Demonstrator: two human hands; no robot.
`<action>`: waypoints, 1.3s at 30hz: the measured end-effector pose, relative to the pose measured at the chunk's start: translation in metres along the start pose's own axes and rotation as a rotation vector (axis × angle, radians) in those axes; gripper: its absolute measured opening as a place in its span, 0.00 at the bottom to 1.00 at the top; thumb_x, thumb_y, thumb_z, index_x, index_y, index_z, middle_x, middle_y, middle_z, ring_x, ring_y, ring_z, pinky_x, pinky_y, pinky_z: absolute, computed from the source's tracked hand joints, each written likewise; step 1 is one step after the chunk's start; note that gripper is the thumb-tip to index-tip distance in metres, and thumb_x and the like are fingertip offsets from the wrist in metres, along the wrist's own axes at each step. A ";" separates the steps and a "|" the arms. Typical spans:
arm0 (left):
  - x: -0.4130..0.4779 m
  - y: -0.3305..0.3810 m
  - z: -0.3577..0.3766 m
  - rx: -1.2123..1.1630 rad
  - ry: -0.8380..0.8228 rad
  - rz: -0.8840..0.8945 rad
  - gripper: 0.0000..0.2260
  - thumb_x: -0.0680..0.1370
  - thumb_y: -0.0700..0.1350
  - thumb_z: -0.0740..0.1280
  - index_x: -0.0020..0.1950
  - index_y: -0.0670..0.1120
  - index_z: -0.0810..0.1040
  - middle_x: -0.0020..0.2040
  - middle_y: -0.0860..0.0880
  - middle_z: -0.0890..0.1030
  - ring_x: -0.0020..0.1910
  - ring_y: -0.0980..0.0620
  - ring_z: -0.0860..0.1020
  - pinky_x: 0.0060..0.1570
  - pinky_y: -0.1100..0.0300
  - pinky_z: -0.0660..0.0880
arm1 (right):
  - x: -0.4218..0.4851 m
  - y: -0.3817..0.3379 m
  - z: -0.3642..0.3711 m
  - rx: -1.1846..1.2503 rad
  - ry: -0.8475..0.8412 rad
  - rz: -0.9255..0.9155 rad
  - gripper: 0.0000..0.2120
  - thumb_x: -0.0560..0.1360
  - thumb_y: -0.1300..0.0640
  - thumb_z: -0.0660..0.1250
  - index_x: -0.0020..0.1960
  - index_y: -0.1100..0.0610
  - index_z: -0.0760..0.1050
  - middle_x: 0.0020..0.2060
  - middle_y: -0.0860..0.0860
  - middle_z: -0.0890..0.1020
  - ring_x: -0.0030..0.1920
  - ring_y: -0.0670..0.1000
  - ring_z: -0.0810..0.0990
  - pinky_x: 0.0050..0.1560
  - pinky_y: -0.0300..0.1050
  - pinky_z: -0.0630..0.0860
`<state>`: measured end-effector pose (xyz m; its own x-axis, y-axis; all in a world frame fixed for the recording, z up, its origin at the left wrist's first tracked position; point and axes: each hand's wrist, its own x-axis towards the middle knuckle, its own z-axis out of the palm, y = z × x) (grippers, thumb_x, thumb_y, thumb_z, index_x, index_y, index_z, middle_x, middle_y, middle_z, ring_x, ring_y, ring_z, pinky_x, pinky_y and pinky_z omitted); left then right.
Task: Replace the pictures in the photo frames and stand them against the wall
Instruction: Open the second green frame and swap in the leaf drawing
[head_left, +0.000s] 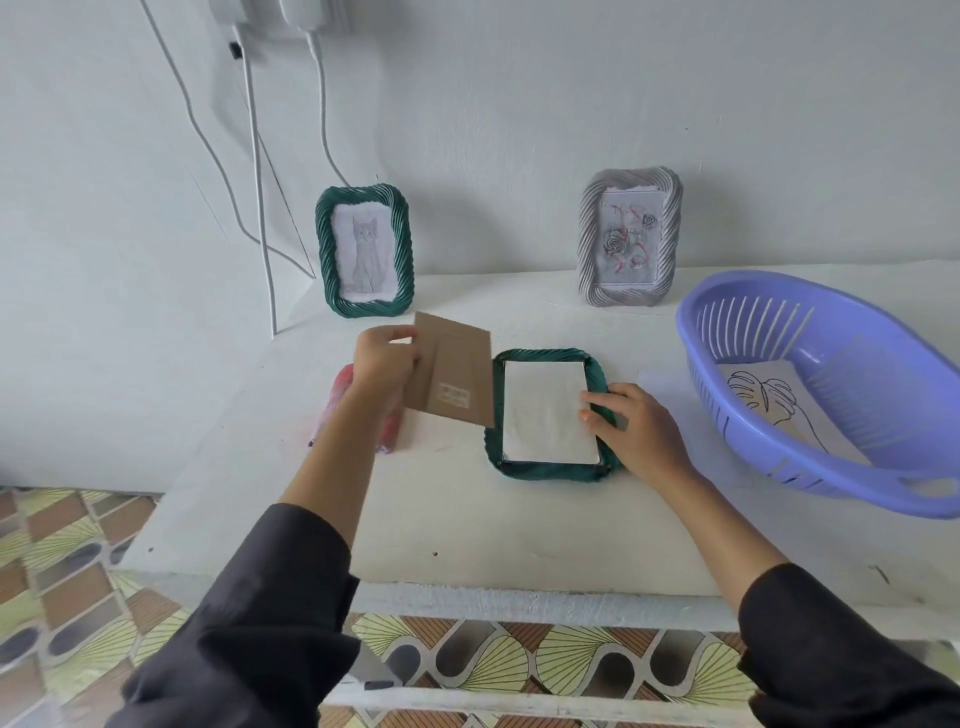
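Right fingers (597, 404) on green frame (550, 472)

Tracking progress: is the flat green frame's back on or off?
Off: left hand holds the cardboard backing; white paper lies exposed in the frame.

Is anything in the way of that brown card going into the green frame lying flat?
Only the right hand, fingertips resting on the right rim of the green frame beside the white paper. Nothing else lies between the frame and the card held in the left hand.
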<state>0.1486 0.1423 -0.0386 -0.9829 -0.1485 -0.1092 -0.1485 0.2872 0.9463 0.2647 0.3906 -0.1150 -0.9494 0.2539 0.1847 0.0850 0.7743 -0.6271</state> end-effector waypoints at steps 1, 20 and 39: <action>0.002 -0.003 -0.005 0.034 0.006 -0.002 0.16 0.73 0.30 0.63 0.58 0.40 0.79 0.53 0.38 0.80 0.45 0.48 0.76 0.51 0.54 0.76 | 0.000 0.000 0.000 -0.002 0.002 0.000 0.15 0.75 0.49 0.65 0.61 0.50 0.77 0.60 0.49 0.76 0.59 0.50 0.74 0.56 0.41 0.69; -0.021 -0.021 0.005 0.783 -0.068 0.126 0.13 0.77 0.39 0.57 0.56 0.42 0.78 0.54 0.42 0.80 0.45 0.41 0.78 0.39 0.53 0.75 | -0.001 -0.005 -0.001 0.007 -0.015 0.048 0.16 0.76 0.49 0.65 0.62 0.50 0.77 0.62 0.49 0.74 0.61 0.49 0.73 0.55 0.38 0.67; -0.053 -0.032 0.073 0.787 -0.174 0.283 0.17 0.76 0.54 0.64 0.60 0.48 0.78 0.61 0.44 0.73 0.62 0.43 0.68 0.61 0.53 0.65 | 0.003 -0.014 -0.009 -0.107 -0.085 0.066 0.16 0.74 0.47 0.65 0.60 0.49 0.77 0.58 0.49 0.77 0.57 0.52 0.76 0.58 0.44 0.70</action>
<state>0.1974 0.2101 -0.0849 -0.9876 0.1570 -0.0062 0.1361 0.8749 0.4648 0.2628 0.3854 -0.0987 -0.9624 0.2602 0.0783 0.1758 0.8159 -0.5508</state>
